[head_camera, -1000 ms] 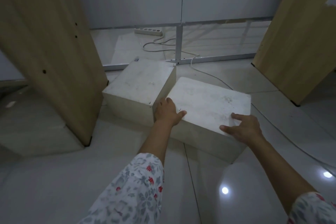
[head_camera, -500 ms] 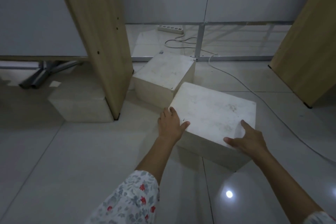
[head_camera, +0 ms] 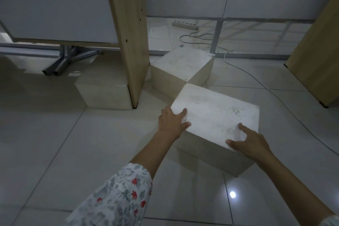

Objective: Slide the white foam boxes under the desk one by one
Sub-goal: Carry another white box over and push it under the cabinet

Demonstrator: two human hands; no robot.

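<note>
3 foam boxes show on the tiled floor (head_camera: 55, 143). The far box (head_camera: 180, 67) sits between the 2 wooden panels, close to the left panel (head_camera: 128, 33) and near the metal rail (head_camera: 256, 56) at the back; it looks already slid in. A third box (head_camera: 104, 91) lies on the other side of that left panel, partly hidden by it, so I cannot tell whether it counts as placed. The near box (head_camera: 216, 115) is the one in hand and, by my reading, only partly in: its far corner touches or nearly touches the far box, while its near end is out on open tile.

The left hand (head_camera: 172, 122) lies spread on the box's near-left corner, thumb on the top face, the other fingers seeming to drop over the side. The right hand (head_camera: 251, 141) rests open on the near-right top edge, forefinger stretched across the top. Neither is clenched; both press rather than grip.

Room for the push looks best to the right of the far box, where bare tile runs toward the right panel (head_camera: 315, 60). A cable (head_camera: 260, 82) crosses that stretch and a power strip (head_camera: 185, 24) lies beyond the rail, so the box could snag the cable or jam against the far box's corner if driven straight ahead.
</note>
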